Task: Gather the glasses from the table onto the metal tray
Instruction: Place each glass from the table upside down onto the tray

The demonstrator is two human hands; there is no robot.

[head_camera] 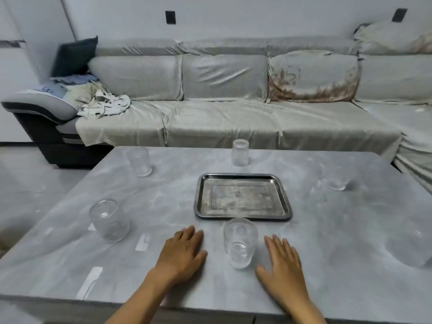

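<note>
A rectangular metal tray [243, 197] lies in the middle of the grey marble table [163, 199], with nothing on it. Several clear glasses stand around it. The nearest glass [239, 243] stands just in front of the tray, between my hands. My left hand [184, 251] rests flat on the table to its left, and my right hand [284, 260] rests flat to its right; neither touches it. Other glasses stand at near left [108, 220], far left [139, 161], behind the tray [240, 152], at far right [335, 178] and at the near right edge [418, 249].
A long grey sofa [222, 113] runs behind the table and turns along the right side. Folded clothes [102, 104] lie at its left end. Pale floor shows to the left of the table.
</note>
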